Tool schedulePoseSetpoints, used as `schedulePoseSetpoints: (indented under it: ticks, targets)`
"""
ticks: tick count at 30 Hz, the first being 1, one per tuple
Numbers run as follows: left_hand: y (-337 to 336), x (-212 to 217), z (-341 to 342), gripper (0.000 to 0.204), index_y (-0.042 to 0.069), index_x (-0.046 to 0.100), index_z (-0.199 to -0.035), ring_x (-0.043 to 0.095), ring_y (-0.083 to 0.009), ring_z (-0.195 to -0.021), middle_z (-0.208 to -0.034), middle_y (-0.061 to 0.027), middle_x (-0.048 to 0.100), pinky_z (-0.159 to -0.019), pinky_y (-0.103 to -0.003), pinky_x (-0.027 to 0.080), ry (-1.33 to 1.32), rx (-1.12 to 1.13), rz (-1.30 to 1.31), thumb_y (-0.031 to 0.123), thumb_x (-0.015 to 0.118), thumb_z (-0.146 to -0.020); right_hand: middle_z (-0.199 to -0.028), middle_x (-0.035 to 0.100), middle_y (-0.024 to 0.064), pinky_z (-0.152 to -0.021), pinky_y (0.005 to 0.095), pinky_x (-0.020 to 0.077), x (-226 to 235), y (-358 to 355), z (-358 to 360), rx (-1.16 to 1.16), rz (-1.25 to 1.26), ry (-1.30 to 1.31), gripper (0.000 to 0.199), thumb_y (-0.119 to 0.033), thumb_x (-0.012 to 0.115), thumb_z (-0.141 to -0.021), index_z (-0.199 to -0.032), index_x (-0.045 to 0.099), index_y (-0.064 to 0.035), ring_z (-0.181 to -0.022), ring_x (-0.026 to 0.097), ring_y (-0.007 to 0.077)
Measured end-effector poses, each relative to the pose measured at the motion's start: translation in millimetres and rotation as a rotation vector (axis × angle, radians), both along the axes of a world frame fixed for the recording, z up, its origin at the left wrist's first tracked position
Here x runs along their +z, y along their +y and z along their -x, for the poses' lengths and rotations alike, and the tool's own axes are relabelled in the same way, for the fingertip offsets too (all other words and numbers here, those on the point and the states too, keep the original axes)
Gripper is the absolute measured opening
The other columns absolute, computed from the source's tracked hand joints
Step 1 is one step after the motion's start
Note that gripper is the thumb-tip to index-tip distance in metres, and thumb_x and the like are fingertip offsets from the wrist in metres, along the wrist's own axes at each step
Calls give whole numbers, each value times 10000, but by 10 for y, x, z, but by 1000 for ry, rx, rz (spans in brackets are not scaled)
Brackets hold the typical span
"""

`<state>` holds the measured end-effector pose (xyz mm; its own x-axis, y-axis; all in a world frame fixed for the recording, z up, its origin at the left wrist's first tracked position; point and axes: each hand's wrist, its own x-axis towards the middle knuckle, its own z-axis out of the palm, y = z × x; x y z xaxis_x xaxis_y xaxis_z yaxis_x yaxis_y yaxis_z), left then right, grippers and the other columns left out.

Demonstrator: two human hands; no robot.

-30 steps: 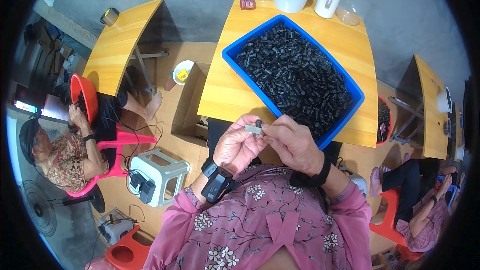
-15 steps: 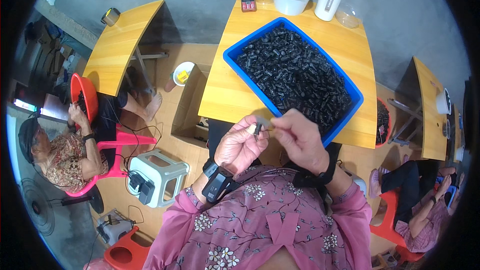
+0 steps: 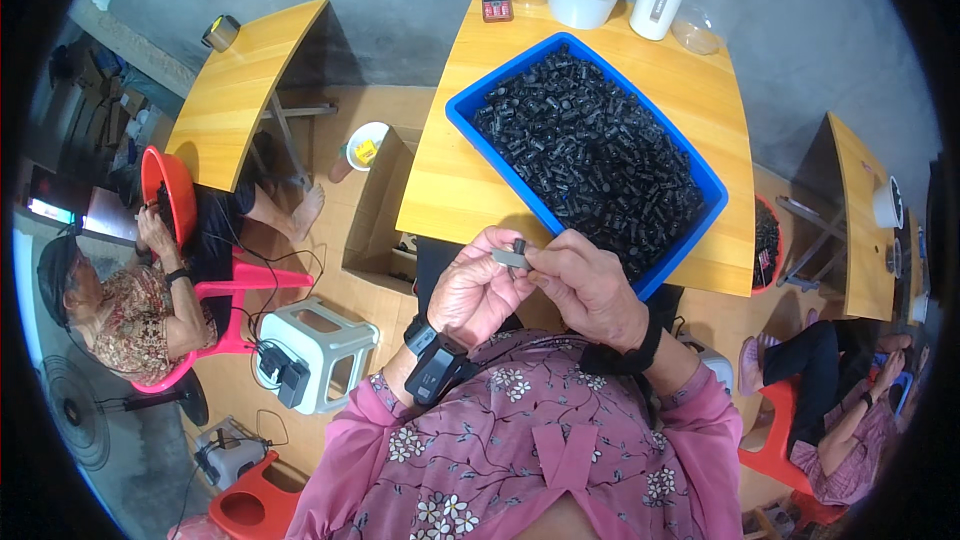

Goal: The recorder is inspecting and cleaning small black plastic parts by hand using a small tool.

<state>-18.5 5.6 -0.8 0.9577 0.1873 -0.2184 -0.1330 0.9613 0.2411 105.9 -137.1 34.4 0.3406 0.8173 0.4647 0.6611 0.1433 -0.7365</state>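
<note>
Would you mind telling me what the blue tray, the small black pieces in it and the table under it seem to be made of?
The blue tray looks like moulded plastic: even colour, a smooth rim with rounded corners. The black pieces seem to be plastic or rubber, dull and uniform, but they are too small to tell. The table looks like wood or wood laminate, with a smooth, honey-coloured top and faint grain.

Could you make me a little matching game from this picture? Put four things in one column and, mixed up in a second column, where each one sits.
Things:
1. blue tray
2. white bowl
3. small grey part
4. white stool

Places:
A. pinched between the left hand and the right hand
B. on the floor to the person's left
C. at the far edge of the wooden table, filled with black pieces
D. slantwise in the table's middle, heaped with small black parts

Pairs: 1-D, 2-C, 3-A, 4-B
</note>
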Motion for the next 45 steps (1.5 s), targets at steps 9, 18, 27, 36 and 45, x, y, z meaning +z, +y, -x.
schedulePoseSetpoints:
  ticks: [9,18,27,36,45]
  targets:
    - [-58,98,-7,190,16,621,-1108,582,-183,-895,-1054,-126,620,-773,-303,486,-114,-35,35,48,617,-921,-832,567,118,-608,329,499,-12,47,-134,-76,-65,46,213,-22,648,-879,-1089,618,-24,-716,621,274]
    - [-19,47,-12,181,26,607,-1126,601,-162,-878,-1036,-101,629,-808,-306,500,13,-7,-21,49,589,-948,-857,624,44,-667,246,474,133,59,4,-159,89,393,183,-56,705,-873,-1040,637,-24,-759,582,88]
    - [8,41,-5,161,44,610,-1107,624,-159,-881,-1021,-84,651,-832,-327,521,42,-8,-90,38,584,-948,-744,646,50,-631,249,485,106,172,-1,-85,117,525,92,-37,705,-847,-884,627,-5,-694,609,85]
    - [2,3,-3,163,27,607,-1109,614,-179,-873,-1002,-98,640,-816,-334,518,70,-8,-55,33,571,-951,-771,663,52,-666,245,517,69,193,-42,-51,158,636,109,-88,616,-935,-900,615,14,-751,651,89]
    - [11,-11,-32,244,-8,587,-1175,599,-189,-905,-1028,-112,629,-859,-331,508,57,19,63,3,549,-935,-881,668,106,-684,301,529,40,108,14,-50,76,489,120,-115,578,-969,-1023,581,-8,-782,678,171]
